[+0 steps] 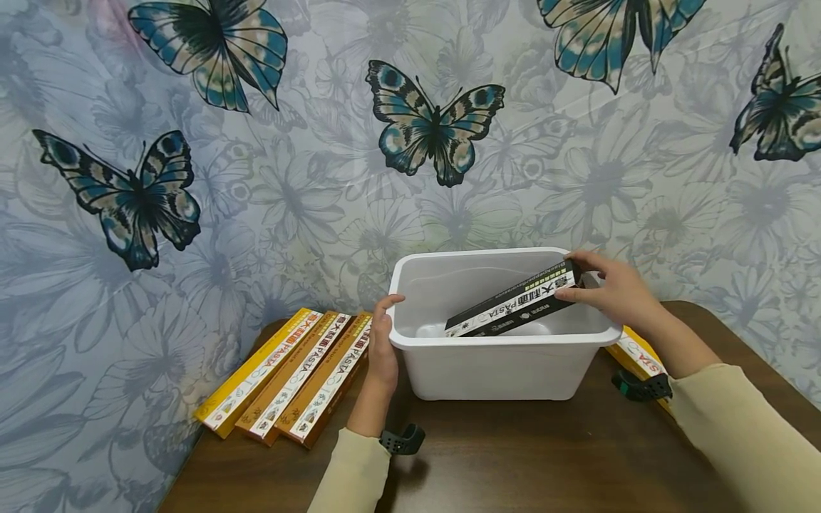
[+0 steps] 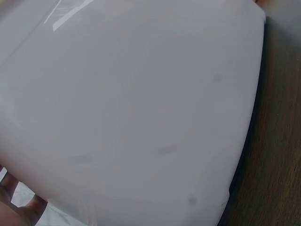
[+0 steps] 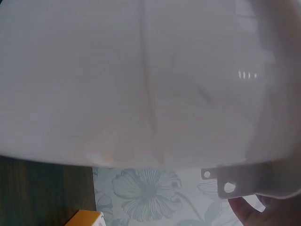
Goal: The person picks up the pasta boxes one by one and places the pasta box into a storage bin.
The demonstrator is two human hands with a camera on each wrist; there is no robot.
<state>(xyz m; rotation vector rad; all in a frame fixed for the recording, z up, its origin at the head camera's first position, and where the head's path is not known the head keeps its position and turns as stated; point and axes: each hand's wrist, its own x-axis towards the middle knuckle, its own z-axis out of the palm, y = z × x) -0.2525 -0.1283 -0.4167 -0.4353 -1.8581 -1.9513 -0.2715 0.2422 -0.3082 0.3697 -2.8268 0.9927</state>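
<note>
**Black box [image 1: 513, 303] slants toward 8 o'clock from the right grip [image 1: 612, 288]**

From where I stand, everything hangs on that slope. The black box is inside the white tub [image 1: 494, 370], its high end pinched between the thumb and fingers of the right grip, near the tub's 2 o'clock corner. From there the long axis runs down toward 8 o'clock, and the low end sits deeper in, close behind the front rim. Whether it touches the tub's floor I can't tell. The right grip is plainly the nearer one; the left grip [image 1: 383, 349] is across at 9 o'clock, fingers hooked over the tub's rim and well apart from the black box.

Now the count. One tub on the desk [image 1: 500, 456], one black box in it; the front wall hides part of the inside, so I won't swear to more. Toward 9 o'clock from the tub lie three boxes side by side, slanting from 7 to 1 o'clock: one yellow box [image 1: 253, 377] outermost, then two brown boxes [image 1: 291, 381]. Toward 3 o'clock I make out at least one more box [image 1: 635, 349], yellow, partly under the right forearm. Two wristbands [image 1: 402, 439], one per arm.
</note>
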